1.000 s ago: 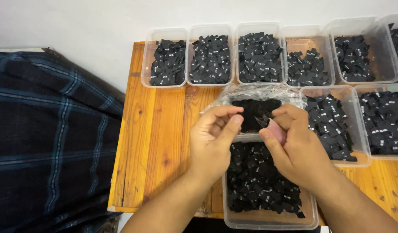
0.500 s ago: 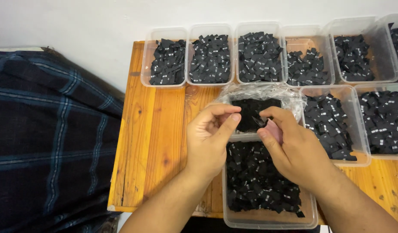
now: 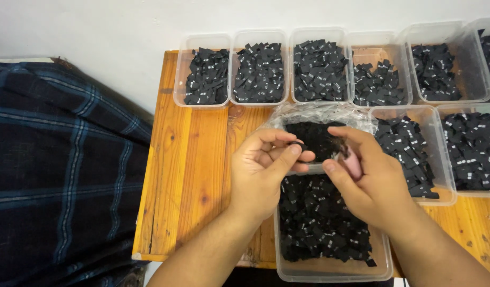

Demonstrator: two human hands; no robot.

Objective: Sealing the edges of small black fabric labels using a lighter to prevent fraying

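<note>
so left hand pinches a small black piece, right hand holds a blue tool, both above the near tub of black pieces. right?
Not quite: the tool in the right hand is pink, not blue, as the head view shows. The rest holds: the left hand pinches a small black piece above the near tub.

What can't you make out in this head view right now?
- Pink item in the right hand: mostly covered by fingers; kind unclear.
- Black piece in the left hand: too small to identify.
- White marks on the labels in the near tub: too small.
- Far-right tubs: cut off by the frame edge.
- Bag contents: partly behind both hands.
</note>
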